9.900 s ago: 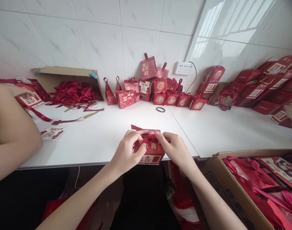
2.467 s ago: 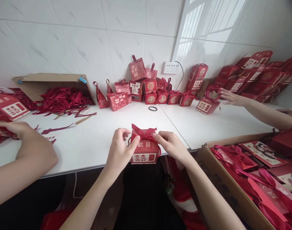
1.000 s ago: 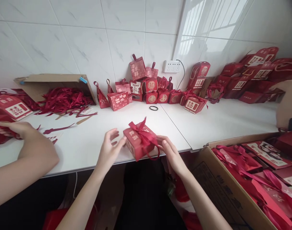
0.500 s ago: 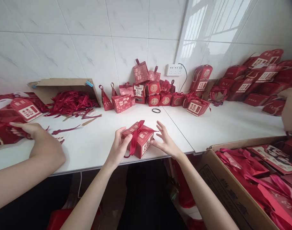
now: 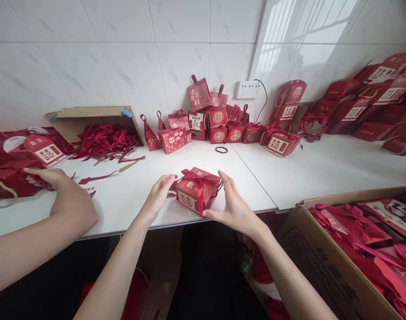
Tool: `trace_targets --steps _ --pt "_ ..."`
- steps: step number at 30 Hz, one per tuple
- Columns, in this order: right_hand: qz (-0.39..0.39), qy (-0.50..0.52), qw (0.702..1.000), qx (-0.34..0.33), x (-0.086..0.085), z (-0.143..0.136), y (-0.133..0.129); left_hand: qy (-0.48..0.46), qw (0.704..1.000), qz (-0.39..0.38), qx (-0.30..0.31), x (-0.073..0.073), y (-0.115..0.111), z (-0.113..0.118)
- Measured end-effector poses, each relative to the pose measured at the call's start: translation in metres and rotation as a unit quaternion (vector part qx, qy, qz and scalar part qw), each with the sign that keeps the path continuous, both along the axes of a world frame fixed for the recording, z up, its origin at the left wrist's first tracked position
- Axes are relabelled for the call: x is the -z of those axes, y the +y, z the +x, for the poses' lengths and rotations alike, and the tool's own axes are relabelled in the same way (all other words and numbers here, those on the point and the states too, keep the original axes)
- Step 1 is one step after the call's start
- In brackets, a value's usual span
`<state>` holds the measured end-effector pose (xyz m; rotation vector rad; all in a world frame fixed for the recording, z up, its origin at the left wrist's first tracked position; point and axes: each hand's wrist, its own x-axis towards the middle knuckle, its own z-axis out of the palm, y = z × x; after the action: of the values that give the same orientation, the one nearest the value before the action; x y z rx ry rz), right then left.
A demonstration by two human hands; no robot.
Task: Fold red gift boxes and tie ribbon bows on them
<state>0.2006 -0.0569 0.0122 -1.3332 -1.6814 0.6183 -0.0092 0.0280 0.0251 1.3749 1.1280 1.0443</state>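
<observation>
A red gift box (image 5: 193, 191) with a ribbon bow on its lid stands on the white table (image 5: 123, 195) near the front edge. My left hand (image 5: 156, 198) is beside its left side, fingers stretched out near the ribbon and cord there. On the other side my right hand (image 5: 232, 204) is open. Its thumb is at the box's lower front corner and its fingers are spread by the right side. A white panel with red characters shows on the box's front left face.
At left a co-worker's hand (image 5: 45, 178) is on another red box (image 5: 14, 180). Behind are a cardboard box (image 5: 93, 113) of red ribbons and several small gift boxes (image 5: 218, 133). A black band (image 5: 221, 150) lies mid-table. A carton (image 5: 318, 249) of gift boxes stands front right.
The box has turned, so its character panel now faces front left instead of right. My left hand has come off its side, and my right thumb has moved to the front corner.
</observation>
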Motion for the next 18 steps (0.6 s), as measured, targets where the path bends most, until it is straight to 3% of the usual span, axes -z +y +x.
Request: trace_targets --steps 5,8,12,15,18 --pt "-0.056 0.078 0.995 -0.037 -0.014 -0.007 0.009 -0.035 0.999 -0.003 0.008 -0.005 0.000 0.006" --pt "-0.048 0.119 0.991 -0.023 -0.019 -0.005 0.008 -0.003 0.999 0.039 -0.018 -0.008 -0.008 0.005" --pt "-0.016 0.039 0.999 -0.022 -0.018 -0.007 0.012 0.065 0.990 0.117 -0.050 -0.020 -0.024 0.004" --pt "0.006 -0.002 0.999 -0.044 -0.011 -0.009 0.015 0.092 0.989 0.108 -0.041 -0.030 -0.039 0.003" --pt "0.018 -0.014 0.999 -0.049 -0.005 -0.008 0.016 0.087 0.993 0.076 -0.019 -0.029 -0.051 0.002"
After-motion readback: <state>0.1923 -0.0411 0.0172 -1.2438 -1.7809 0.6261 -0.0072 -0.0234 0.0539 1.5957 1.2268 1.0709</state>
